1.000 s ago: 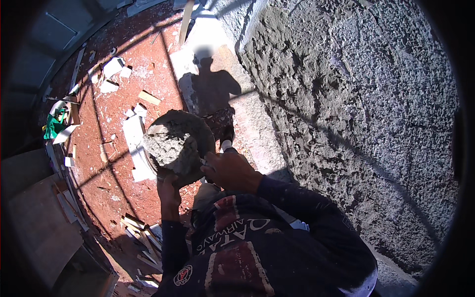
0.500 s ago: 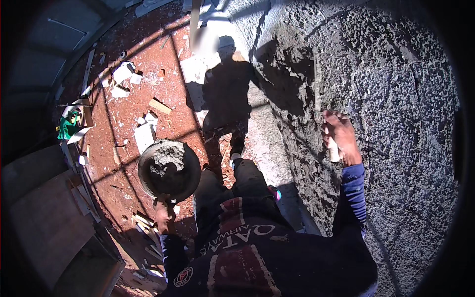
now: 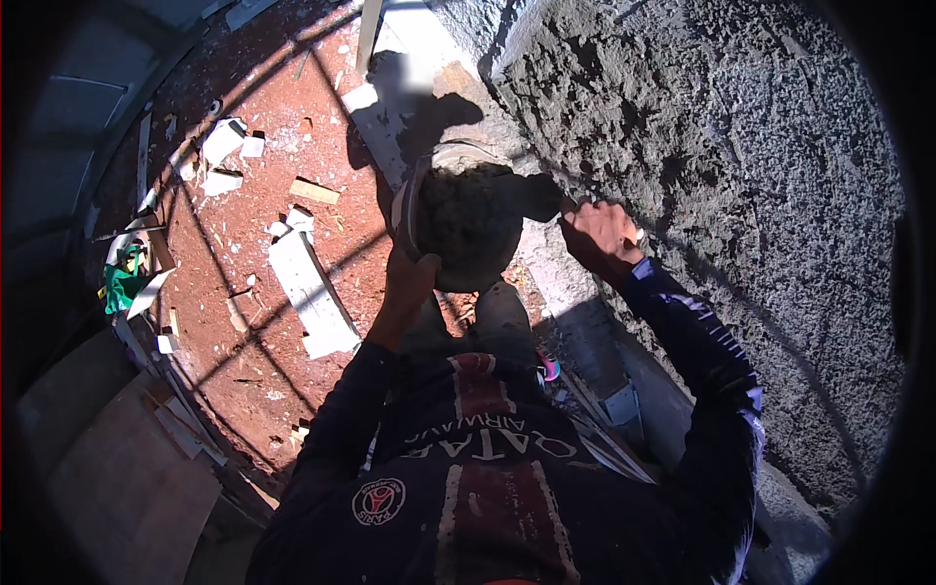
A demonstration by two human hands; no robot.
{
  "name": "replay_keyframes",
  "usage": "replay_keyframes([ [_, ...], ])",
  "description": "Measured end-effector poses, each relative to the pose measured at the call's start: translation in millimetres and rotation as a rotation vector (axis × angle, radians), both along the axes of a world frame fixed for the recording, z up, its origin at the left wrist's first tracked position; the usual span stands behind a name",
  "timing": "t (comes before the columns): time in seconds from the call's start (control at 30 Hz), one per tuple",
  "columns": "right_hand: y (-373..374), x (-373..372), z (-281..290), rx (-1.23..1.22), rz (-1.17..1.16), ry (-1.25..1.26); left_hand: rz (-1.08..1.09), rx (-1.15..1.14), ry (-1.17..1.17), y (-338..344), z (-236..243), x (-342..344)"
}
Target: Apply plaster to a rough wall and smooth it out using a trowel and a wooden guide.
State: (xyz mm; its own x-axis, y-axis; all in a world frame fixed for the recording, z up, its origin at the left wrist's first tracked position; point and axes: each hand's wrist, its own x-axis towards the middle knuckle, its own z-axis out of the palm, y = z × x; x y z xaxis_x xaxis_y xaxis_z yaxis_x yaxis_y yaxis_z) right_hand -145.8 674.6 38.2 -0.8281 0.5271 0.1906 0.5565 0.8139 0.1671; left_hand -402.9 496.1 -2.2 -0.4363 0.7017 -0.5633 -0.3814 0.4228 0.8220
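Note:
A round mortar pan [image 3: 410,216] is in front of my legs, tilted, with wet grey mortar [image 3: 468,219] inside. My left hand [image 3: 409,281] grips its near left rim, thumb over the edge. On the right, my right hand [image 3: 602,236] is closed round the handle of a trowel [image 3: 538,197]. The dark blade reaches left to the pan's right edge; shadow hides whether it touches the mortar. Right of that hand rises a rough wall [image 3: 780,224], with darker, wet-looking mortar [image 3: 604,107] on its left part.
Reddish ground [image 3: 234,292] stretches to the left, scattered with broken white pieces [image 3: 224,141], a wood offcut [image 3: 315,190] and a long white board [image 3: 310,283]. A green bag-like thing [image 3: 125,283] lies far left. Boards [image 3: 136,468] lean at lower left.
My left hand has brought the pan up and right, from low on the left to the middle. My right hand has come down and left from the wall, bringing the trowel to the pan.

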Motion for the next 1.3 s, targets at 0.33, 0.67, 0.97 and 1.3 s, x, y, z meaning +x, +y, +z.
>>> replay_keyframes([
  [0.33, -114.6, -75.8, 6.2, -0.812, -0.442, 0.199, -0.255, 0.076, 0.129, 5.0, 3.7, -49.9],
  [0.67, -126.4, -83.9, -12.1, -1.013, -0.457, 0.06, -0.063, 0.001, -0.188, -30.2, -6.2, -76.2],
  [0.97, -74.8, -155.0, 43.7, -1.037, -0.031, 0.198, 0.349, -0.084, -0.171, -73.6, -20.4, -89.6],
  [1.3, 110.3, -147.1, 20.6, -1.74, 0.315, 0.33, 0.14, -0.199, 0.545, -136.9, -42.4, -63.5],
])
